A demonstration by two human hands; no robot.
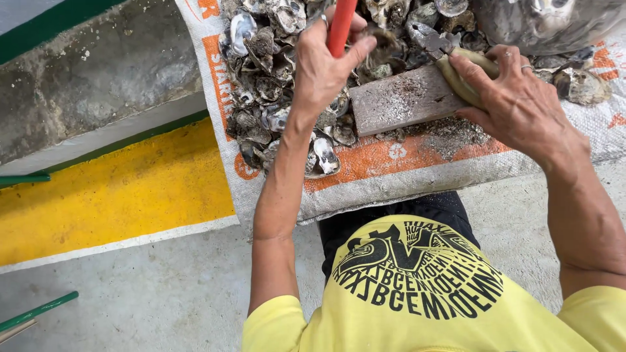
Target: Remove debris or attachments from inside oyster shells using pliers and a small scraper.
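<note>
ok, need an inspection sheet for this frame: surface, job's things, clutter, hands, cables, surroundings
Surface: white and orange woven plastic sack spread on a grey concrete floor.
Job's things: weathered grey wooden block on the sack; red-handled tool; tan rough oyster at the block's end.
Clutter: pile of grey opened oyster shells; shell grit beside the block.
Hands: left hand, fingers wrapped round the red handle; right hand presses the oyster against the block, rings on.
Cables: nothing seen.
Surroundings: yellow painted strip, concrete ledge, green rods.
</note>
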